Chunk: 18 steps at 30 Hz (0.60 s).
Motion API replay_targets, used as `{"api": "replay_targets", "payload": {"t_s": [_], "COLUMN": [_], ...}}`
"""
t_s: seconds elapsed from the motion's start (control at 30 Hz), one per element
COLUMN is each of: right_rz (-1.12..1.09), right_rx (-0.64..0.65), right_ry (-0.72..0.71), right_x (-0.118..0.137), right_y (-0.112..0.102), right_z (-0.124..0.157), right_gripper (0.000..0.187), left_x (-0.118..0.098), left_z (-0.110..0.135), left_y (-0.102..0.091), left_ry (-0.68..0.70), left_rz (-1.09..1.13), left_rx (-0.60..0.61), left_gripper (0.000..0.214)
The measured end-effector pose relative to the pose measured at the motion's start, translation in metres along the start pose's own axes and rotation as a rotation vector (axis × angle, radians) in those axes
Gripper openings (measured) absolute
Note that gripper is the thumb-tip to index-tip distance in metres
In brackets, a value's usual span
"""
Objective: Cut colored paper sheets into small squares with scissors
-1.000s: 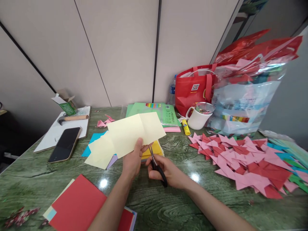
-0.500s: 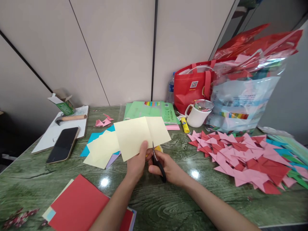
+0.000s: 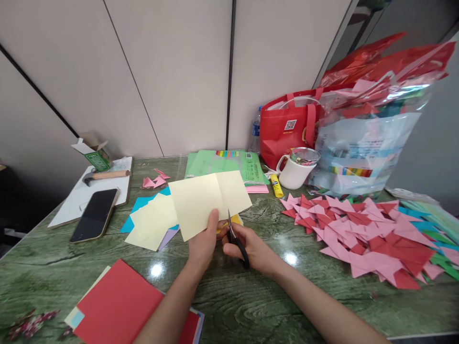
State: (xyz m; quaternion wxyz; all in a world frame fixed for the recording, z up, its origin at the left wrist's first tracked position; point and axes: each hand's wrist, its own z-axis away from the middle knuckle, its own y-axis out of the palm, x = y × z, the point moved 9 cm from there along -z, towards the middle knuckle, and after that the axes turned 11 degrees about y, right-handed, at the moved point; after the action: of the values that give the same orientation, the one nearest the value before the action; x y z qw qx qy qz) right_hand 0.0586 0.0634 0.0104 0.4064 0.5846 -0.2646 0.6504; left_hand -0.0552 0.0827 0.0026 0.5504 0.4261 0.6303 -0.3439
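Note:
My left hand point(image 3: 202, 241) pinches the lower edge of a pale yellow sheet of paper point(image 3: 208, 198) that has a fold line down its middle and is held up over the green table point(image 3: 251, 296). My right hand point(image 3: 251, 248) grips black-handled scissors point(image 3: 236, 239), whose blades point up at the sheet's bottom edge, right beside my left thumb. Below the sheet lie more pale yellow squares point(image 3: 152, 224) on blue and lilac paper.
A pile of pink and red folded paper shapes point(image 3: 362, 234) covers the right side. A white mug point(image 3: 296, 169), glue stick point(image 3: 275, 186), green paper pack point(image 3: 225, 165), red bag point(image 3: 287, 129) and plastic bag point(image 3: 366, 129) stand behind. A phone point(image 3: 94, 215), hammer point(image 3: 105, 176) and red sheets point(image 3: 118, 306) lie left.
The yellow sheet has come lower and a little right, and the scissor blades have closed in on its bottom edge. Both hands have shifted slightly right.

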Motion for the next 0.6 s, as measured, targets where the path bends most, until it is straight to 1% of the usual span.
{"api": "replay_targets", "payload": {"t_s": [0.1, 0.17, 0.3, 0.43, 0.6], "right_rz": [-0.004, -0.005, 0.005, 0.013, 0.029], "right_rx": [0.008, 0.021, 0.031, 0.024, 0.027], "right_ry": [-0.002, -0.009, -0.016, -0.009, 0.004], "right_x": [-0.0009, -0.0006, 0.0001, 0.0004, -0.0007], "right_y": [0.0004, 0.0017, 0.0031, 0.0028, 0.0035], "right_z": [-0.0001, 0.0002, 0.0005, 0.0009, 0.0009], "right_gripper": [0.041, 0.041, 0.041, 0.044, 0.044], "left_x": [-0.0047, -0.0060, -0.0083, -0.0068, -0.0090], "left_z": [0.0003, 0.0010, 0.0015, 0.0024, 0.0037], "left_y": [-0.0040, -0.0035, -0.0020, -0.0010, -0.0004], "left_ry": [0.031, 0.024, 0.025, -0.011, -0.019], "left_rz": [-0.146, -0.176, -0.183, -0.200, -0.160], "left_rx": [-0.030, -0.026, -0.017, -0.006, -0.015], "left_gripper": [0.045, 0.046, 0.046, 0.043, 0.040]}}
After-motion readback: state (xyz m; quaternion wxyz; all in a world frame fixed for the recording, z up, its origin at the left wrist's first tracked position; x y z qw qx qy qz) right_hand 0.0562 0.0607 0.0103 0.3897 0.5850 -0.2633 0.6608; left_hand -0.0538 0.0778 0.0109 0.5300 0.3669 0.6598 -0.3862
